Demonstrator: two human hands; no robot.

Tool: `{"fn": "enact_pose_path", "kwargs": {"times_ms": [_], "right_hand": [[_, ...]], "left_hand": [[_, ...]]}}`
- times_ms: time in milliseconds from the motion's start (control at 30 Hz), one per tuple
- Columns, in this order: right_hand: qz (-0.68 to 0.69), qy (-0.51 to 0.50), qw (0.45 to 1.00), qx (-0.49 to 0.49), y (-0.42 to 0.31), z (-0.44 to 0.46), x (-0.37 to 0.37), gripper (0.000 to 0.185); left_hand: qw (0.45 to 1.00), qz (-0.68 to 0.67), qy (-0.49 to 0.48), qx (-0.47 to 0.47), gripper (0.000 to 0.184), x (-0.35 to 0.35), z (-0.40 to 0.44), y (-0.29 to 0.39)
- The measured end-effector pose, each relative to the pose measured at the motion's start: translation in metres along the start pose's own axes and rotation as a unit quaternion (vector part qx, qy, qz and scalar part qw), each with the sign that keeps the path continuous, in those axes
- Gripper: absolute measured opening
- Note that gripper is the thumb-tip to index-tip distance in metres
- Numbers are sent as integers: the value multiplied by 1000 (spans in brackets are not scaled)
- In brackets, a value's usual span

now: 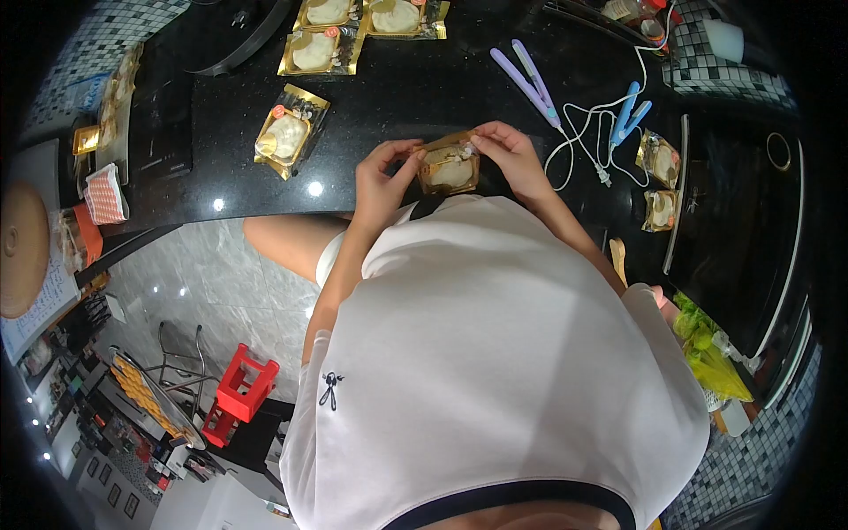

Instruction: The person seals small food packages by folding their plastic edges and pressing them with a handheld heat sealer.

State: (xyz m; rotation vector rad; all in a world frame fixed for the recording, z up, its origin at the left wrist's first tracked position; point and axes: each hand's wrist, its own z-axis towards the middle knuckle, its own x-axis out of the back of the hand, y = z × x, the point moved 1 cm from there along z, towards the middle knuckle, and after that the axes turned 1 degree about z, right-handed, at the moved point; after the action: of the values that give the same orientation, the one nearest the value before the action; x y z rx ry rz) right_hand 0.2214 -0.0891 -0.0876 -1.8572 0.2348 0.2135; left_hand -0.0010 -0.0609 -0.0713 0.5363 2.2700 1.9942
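Note:
At the counter's front edge, close to my body, a gold packet with a clear window shows a pale, round baked item inside. My left hand pinches its upper left corner between thumb and fingers. On the opposite side my right hand grips the upper right corner, so the top edge is stretched between both hands. Left of them lies a similar gold packet with an orange round sticker. To the right rest a lilac flat iron and a smaller blue flat iron, both with jaws apart.
More gold packets lie at the back of the black counter. Two small packets sit at the right, near a dark glass-fronted appliance. White cords tangle beside the irons. A red stool stands on the floor at lower left.

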Motion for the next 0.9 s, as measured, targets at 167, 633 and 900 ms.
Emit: {"fn": "enact_pose_path", "kwargs": {"times_ms": [167, 633, 900], "right_hand": [[-10, -5, 1000, 4, 0, -1, -1, 13], [-42, -1, 999, 4, -6, -1, -7, 16], [5, -3, 1000, 3, -32, -1, -18, 17]], "left_hand": [[1000, -6, 4, 28, 15, 3, -1, 3], [999, -27, 6, 17, 12, 8, -5, 0], [998, -4, 54, -17, 12, 14, -3, 12]]}}
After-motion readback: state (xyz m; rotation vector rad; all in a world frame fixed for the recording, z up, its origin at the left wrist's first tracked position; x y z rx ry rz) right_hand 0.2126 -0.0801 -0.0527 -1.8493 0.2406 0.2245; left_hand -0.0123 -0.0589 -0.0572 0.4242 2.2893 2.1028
